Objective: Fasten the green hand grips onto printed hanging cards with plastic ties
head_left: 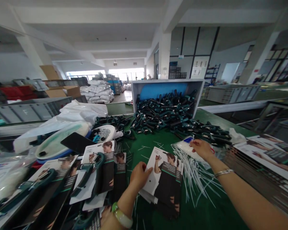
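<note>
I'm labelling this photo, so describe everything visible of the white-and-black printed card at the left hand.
The white-and-black printed card looks like thin cardboard, with a person's picture, a black panel and a green line; lettering too blurred to read. It lies turned, printed side up, on similar cards over the green tabletop, beside white plastic ties. The left hand touches its left edge.

F-like mark (25,111) on grey crate (46,109) at left, print on the cards (166,188) too small to read
</note>
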`<state>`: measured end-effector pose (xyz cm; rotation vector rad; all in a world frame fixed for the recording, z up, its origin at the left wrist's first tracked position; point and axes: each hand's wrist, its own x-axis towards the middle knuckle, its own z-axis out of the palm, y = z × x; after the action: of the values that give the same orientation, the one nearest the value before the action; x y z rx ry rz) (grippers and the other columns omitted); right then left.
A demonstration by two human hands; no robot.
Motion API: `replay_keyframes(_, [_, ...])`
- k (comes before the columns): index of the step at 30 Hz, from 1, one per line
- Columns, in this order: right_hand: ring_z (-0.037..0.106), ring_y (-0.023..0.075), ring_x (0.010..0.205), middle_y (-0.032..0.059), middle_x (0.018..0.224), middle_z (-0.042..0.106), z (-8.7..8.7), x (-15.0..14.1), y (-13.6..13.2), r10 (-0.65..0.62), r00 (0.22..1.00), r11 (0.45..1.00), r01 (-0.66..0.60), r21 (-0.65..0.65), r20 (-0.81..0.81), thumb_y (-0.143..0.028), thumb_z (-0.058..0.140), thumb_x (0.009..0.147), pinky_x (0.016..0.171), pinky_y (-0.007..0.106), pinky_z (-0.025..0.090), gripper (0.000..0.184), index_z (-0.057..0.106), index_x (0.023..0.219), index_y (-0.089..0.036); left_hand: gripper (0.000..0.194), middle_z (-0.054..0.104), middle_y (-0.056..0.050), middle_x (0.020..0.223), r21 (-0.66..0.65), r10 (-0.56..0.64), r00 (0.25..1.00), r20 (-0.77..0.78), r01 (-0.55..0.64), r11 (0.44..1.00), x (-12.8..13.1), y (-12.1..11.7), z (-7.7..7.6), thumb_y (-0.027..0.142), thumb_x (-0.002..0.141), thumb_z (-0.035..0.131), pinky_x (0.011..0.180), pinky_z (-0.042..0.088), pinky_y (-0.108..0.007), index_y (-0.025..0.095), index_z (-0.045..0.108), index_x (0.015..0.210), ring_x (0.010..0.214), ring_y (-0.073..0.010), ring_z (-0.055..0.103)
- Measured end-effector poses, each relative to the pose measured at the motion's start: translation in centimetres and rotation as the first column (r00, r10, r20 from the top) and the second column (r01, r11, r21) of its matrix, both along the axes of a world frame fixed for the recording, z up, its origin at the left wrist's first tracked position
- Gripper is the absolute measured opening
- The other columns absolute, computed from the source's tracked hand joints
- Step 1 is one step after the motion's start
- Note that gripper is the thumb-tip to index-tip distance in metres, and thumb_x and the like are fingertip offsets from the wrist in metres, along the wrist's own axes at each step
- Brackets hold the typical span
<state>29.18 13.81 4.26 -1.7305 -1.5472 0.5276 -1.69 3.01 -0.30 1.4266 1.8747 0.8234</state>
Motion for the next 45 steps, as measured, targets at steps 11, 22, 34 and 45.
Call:
replay_keyframes(11, [0.062,0.0159,0.064,0.0094,0.081,0.066,1.5,-3.7,-4.8,0.086,0.808,0.995,-0.099,0.010,-0.583,-0.046,0.062,0.062,0.035,0.016,0.031,0.035,0.055,0.074,-0.015,0.050,0.068,-0.009,0.081,-0.130,0.066,0.460,0.886,0.108,0.986,3.5,-2.6,0.1,0.025,0.056,0.074,0.062,0.048,-0.029,0.010,0.056,0.101,0.065,-0.0191,0.063])
replay_keyframes(22, [0.061,0.0136,0.056,0.0020,0.068,0.063,0.6,-9.3,-9.4,0.122,0.616,0.986,-0.162,0.026,-0.778,-0.045,0.072,0.058,0.033,0.015,0.036,0.037,0.051,0.068,-0.017,0.075,0.066,-0.008,0.098,-0.076,0.083,0.167,0.982,-0.046,0.996,5.1,-4.7,0.8,0.018,0.057,0.074,0.081,0.045,-0.036,0.021,0.044,0.125,0.087,-0.0238,0.063])
replay_keyframes(34, [0.055,0.0104,0.038,0.0051,0.073,0.068,0.7,-10.8,-13.2,0.227,0.899,0.956,-0.131,0.264,-0.375,-0.050,0.053,0.078,0.035,0.021,0.041,0.030,0.047,0.079,-0.020,0.070,0.067,-0.008,0.098,-0.024,0.028,0.161,0.987,-0.022,0.999,5.2,-5.4,1.2,0.023,0.057,0.076,0.081,0.044,-0.034,0.018,0.048,0.121,0.084,-0.0223,0.063])
replay_keyframes(45, [0.058,0.0131,0.044,0.0053,0.073,0.068,-0.3,-11.9,-12.8,0.183,0.892,0.952,-0.056,0.301,-0.413,-0.047,0.049,0.081,0.041,0.025,0.047,0.028,0.043,0.079,-0.021,0.081,0.041,-0.008,0.136,0.140,-0.079,0.333,0.940,-0.162,0.977,6.6,-6.2,1.4,0.033,0.069,0.068,0.099,0.035,-0.031,0.026,0.025,0.136,0.122,-0.0235,0.041])
